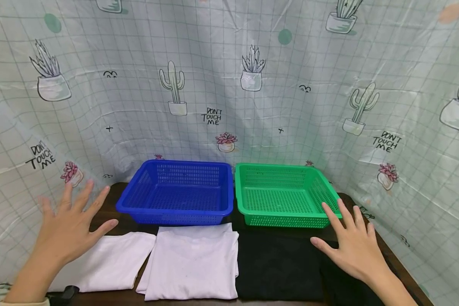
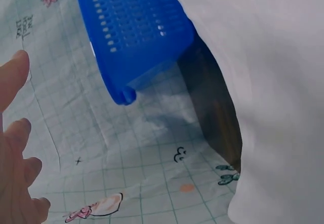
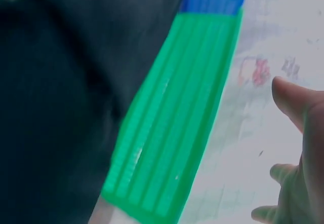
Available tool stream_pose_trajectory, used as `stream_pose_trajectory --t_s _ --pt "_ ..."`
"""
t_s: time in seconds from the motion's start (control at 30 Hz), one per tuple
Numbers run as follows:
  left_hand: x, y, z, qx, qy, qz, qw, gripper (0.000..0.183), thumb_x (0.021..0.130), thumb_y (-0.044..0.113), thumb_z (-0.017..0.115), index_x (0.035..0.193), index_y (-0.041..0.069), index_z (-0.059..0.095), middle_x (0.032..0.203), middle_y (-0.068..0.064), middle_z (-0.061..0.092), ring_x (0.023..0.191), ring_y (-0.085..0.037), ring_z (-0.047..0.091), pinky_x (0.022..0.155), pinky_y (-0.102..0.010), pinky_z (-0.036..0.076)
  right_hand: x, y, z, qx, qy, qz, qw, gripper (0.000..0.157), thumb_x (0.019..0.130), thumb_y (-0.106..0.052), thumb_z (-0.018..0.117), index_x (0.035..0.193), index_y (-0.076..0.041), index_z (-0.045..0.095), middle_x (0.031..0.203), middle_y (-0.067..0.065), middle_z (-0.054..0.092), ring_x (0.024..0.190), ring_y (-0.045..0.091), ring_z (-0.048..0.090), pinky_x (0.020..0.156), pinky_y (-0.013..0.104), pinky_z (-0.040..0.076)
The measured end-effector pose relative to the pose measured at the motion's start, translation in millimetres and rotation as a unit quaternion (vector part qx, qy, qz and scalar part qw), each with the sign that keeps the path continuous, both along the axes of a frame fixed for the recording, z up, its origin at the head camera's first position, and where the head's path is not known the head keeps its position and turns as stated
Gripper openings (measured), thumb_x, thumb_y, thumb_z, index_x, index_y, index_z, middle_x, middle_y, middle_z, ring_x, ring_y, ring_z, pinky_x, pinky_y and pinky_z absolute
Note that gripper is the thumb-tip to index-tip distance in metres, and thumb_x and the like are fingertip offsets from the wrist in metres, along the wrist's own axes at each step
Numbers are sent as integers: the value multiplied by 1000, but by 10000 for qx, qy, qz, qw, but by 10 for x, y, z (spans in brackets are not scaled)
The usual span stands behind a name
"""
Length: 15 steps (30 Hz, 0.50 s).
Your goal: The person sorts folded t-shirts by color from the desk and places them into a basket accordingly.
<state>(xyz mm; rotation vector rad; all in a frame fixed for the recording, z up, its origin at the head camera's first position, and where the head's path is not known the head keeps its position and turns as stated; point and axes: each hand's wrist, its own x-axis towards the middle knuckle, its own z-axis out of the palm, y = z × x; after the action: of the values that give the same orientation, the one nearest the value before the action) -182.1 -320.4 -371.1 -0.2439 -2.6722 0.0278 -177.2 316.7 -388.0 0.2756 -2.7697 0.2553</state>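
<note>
Head view: along the table's (image 1: 111,298) near edge, left corner to right, lie a white cloth (image 1: 103,263), white shirt (image 1: 193,263), black cloth (image 1: 279,267) and outer black cloth (image 1: 342,284). The left hand (image 1: 70,227) is spread over the white cloth, the right hand (image 1: 353,244) over the outer black cloth, fingers released. Along the far edge sit a blue basket (image 1: 187,196) and green basket (image 1: 277,202).

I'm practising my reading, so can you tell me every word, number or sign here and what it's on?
"DON'T TOUCH ME": on the patterned backdrop, three times in the head view.
"+": small crosses on the same backdrop, two in the head view.
Too blurred to read: the sideways lettering on it in the left wrist view.
Nothing readable on the blue basket, green basket or folded clothes; no numbers.
</note>
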Motion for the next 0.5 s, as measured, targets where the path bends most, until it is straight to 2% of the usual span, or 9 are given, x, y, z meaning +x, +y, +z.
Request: stream_pose_trajectory --t_s 0.07,0.17,0.23,0.3,0.37,0.5 --pt "-3 35 -1 38 11 -66 10000 89 89 65 54 158 32 8 163 -15 7 146 -45 -12 97 -81 -5 0 -118 26 -137 -132 116 9998 90 86 -69 56 157 -36 11 164 9 6 142 53 12 92 80 20" --pt "-4 88 -5 127 61 -186 9997 88 90 63 55 158 31 11 161 -18 16 145 -49 2 96 -79 16 9 -302 45 -444 -520 261 9973 86 87 -71 52 156 -41 9 163 9 12 140 49 24 85 76 33" --pt "-2 126 -13 251 47 -325 9991 87 90 61 57 158 30 12 160 -20 20 142 -52 14 95 -75 23 15 -423 45 -696 -807 380 9936 82 88 -71 49 155 -44 10 162 8 15 139 45 29 84 73 38" --pt "15 170 -28 520 -100 -457 9976 87 91 59 58 158 30 11 159 -21 21 140 -53 20 96 -74 26 13 -549 26 -986 -987 603 9884 78 89 -70 50 154 -45 13 161 5 20 140 41 31 88 68 41" --pt "39 211 -50 798 -278 -583 9947 85 92 57 58 158 31 11 159 -22 22 135 -54 29 94 -73 30 4 -682 3 -1353 -1125 914 9802 75 90 -67 53 152 -45 19 158 2 25 139 35 35 92 62 43" --pt "118 301 -123 1503 -692 -816 9828 80 93 53 59 157 35 15 156 -19 31 127 -51 44 87 -71 38 -27 -963 -47 -2192 -1475 1439 9537 70 89 -60 60 149 -46 27 151 -6 35 129 22 47 92 48 50"
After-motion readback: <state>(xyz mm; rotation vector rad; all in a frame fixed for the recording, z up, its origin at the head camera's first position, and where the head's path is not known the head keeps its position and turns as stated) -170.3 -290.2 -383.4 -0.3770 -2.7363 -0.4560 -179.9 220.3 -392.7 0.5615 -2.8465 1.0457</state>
